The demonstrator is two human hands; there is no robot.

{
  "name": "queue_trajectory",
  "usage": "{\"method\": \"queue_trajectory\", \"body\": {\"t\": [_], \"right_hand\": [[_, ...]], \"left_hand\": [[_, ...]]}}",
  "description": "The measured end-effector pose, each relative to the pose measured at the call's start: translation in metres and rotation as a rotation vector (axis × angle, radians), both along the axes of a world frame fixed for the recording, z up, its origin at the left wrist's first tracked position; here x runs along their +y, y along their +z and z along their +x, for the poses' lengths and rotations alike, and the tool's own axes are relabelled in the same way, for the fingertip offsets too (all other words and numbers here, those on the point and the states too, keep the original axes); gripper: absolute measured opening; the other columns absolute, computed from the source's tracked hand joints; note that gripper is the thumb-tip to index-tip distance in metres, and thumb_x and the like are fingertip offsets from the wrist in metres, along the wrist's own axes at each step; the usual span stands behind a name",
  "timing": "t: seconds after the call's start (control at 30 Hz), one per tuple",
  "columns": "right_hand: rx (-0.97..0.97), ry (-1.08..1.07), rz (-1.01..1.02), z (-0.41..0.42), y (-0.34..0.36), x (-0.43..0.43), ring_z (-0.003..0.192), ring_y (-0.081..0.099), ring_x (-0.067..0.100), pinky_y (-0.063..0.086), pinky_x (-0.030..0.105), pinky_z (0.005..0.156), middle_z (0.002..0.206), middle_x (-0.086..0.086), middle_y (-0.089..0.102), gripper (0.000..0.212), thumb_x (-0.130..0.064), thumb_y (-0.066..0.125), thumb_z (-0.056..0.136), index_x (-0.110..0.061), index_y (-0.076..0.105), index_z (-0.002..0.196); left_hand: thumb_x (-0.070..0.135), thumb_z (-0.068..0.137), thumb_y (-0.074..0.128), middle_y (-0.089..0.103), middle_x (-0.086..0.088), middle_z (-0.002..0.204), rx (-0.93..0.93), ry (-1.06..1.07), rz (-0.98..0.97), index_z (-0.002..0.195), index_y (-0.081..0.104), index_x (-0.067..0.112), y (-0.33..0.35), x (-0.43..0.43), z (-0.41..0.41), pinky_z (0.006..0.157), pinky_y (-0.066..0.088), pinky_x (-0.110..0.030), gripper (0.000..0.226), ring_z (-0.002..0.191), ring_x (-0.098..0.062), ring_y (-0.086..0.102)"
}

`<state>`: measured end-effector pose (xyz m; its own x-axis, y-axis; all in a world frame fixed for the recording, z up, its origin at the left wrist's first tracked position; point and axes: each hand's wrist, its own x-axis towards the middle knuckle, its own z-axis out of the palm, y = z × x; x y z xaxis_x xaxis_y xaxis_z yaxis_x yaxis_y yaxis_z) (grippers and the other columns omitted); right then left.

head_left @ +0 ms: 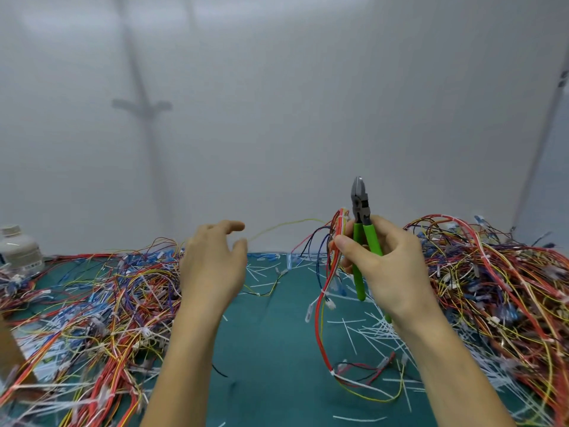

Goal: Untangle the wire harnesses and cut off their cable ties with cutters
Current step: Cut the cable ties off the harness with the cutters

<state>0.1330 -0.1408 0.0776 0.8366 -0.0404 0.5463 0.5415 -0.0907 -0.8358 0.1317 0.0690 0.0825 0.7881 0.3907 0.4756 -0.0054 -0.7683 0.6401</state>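
Green mat [277, 334] littered with cut ties [369, 331], wire piles [107, 297] either side; right hand [391, 266] grips cutters [360, 211] plus a limp, light harness [321, 318] dangling to the mat; left hand [212, 266] loose, holding nothing. Probably best pinched beside a white tie [323, 291].

The right hand [391, 266] wraps the cutters [360, 204], hiding the middle of both green handles; one handle passes behind the wrist. Its thumb and fingers cover part of the held wire harness [326, 291], so the grip on the wires cannot be told. The left wire pile [101, 297] runs off the left and bottom edges, the right wire pile [498, 272] off the right edge. A white bottle [18, 251] is cut by the left edge, its label unreadable. A brown shape [12, 355] below it is mostly out of view. A pole [144, 106] behind the translucent wall is only a blur.
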Motion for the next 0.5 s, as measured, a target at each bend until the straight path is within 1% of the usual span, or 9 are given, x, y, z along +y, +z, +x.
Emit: {"method": "queue_trajectory", "body": {"t": [0.07,0.13,0.2,0.23,0.3,0.33,0.4,0.43,0.5], "right_hand": [[0.019,0.034,-0.019,-0.001,-0.001,0.003,0.061,0.055,0.018,0.054,0.049,0.067,0.066,0.011,0.062,0.006,-0.013,0.072,0.085,-0.014,0.068,0.081],[0.031,0.057,-0.050,-0.001,-0.004,0.008,0.062,0.054,0.020,0.053,0.050,0.067,0.069,0.016,0.063,0.005,-0.014,0.074,0.084,-0.013,0.069,0.083],[0.031,0.074,-0.076,0.000,-0.006,0.012,0.062,0.055,0.017,0.052,0.048,0.066,0.067,0.012,0.065,0.005,-0.013,0.076,0.083,-0.014,0.071,0.083],[0.030,0.078,-0.095,-0.001,-0.007,0.014,0.061,0.056,0.015,0.053,0.047,0.066,0.066,0.007,0.066,0.007,-0.012,0.076,0.083,-0.018,0.072,0.083],[0.031,0.081,-0.140,-0.001,-0.009,0.017,0.061,0.059,0.020,0.054,0.047,0.068,0.068,0.002,0.070,0.011,-0.014,0.076,0.083,-0.024,0.073,0.085],[0.032,0.082,-0.152,-0.002,-0.009,0.018,0.063,0.061,0.025,0.054,0.048,0.068,0.069,0.002,0.070,0.012,-0.016,0.076,0.083,-0.027,0.073,0.086],[0.042,0.078,-0.160,-0.002,-0.009,0.019,0.066,0.063,0.025,0.055,0.050,0.070,0.072,0.003,0.072,0.016,-0.018,0.076,0.083,-0.032,0.074,0.089],[0.055,0.075,-0.164,-0.002,-0.010,0.019,0.068,0.064,0.024,0.056,0.050,0.072,0.074,0.002,0.072,0.017,-0.019,0.076,0.083,-0.034,0.073,0.089],[0.094,0.054,-0.177,-0.001,-0.011,0.019,0.073,0.067,0.022,0.056,0.050,0.076,0.076,-0.001,0.072,0.011,-0.023,0.075,0.083,-0.032,0.072,0.087]], "left_hand": [[0.025,0.094,0.056,0.070,0.009,0.097,-0.104,-0.145,-0.087,0.097,0.072,0.029,0.005,-0.014,-0.003,0.082,0.047,-0.027,0.017,0.090,-0.008,0.061],[0.032,0.096,0.057,0.072,0.013,0.076,-0.066,-0.384,-0.305,0.082,0.076,0.026,0.011,-0.032,-0.008,0.061,0.043,-0.015,0.024,0.067,0.004,0.061],[0.036,0.098,0.055,0.074,0.011,0.071,0.030,-0.596,-0.486,0.075,0.077,0.025,0.012,-0.049,-0.014,0.052,0.041,-0.007,0.033,0.060,0.006,0.063],[0.036,0.097,0.056,0.074,0.009,0.069,0.047,-0.641,-0.526,0.072,0.076,0.024,0.011,-0.054,-0.015,0.051,0.041,-0.005,0.035,0.060,0.005,0.064],[0.033,0.095,0.060,0.071,0.006,0.065,0.045,-0.634,-0.600,0.069,0.073,0.019,0.009,-0.060,-0.014,0.053,0.042,-0.008,0.032,0.059,0.002,0.063],[0.032,0.094,0.062,0.070,0.005,0.067,0.059,-0.613,-0.646,0.071,0.073,0.018,0.008,-0.061,-0.013,0.059,0.044,-0.013,0.029,0.062,-0.001,0.063],[0.029,0.091,0.065,0.071,0.000,0.077,0.086,-0.579,-0.759,0.077,0.075,0.017,0.006,-0.061,-0.010,0.073,0.045,-0.027,0.021,0.070,-0.009,0.061],[0.027,0.090,0.066,0.071,0.000,0.079,0.077,-0.562,-0.825,0.080,0.076,0.017,0.006,-0.061,-0.008,0.075,0.044,-0.032,0.017,0.070,-0.010,0.060],[0.025,0.089,0.066,0.068,0.005,0.075,0.040,-0.510,-0.910,0.081,0.076,0.017,0.006,-0.060,-0.006,0.072,0.045,-0.031,0.016,0.065,-0.009,0.057]]}}
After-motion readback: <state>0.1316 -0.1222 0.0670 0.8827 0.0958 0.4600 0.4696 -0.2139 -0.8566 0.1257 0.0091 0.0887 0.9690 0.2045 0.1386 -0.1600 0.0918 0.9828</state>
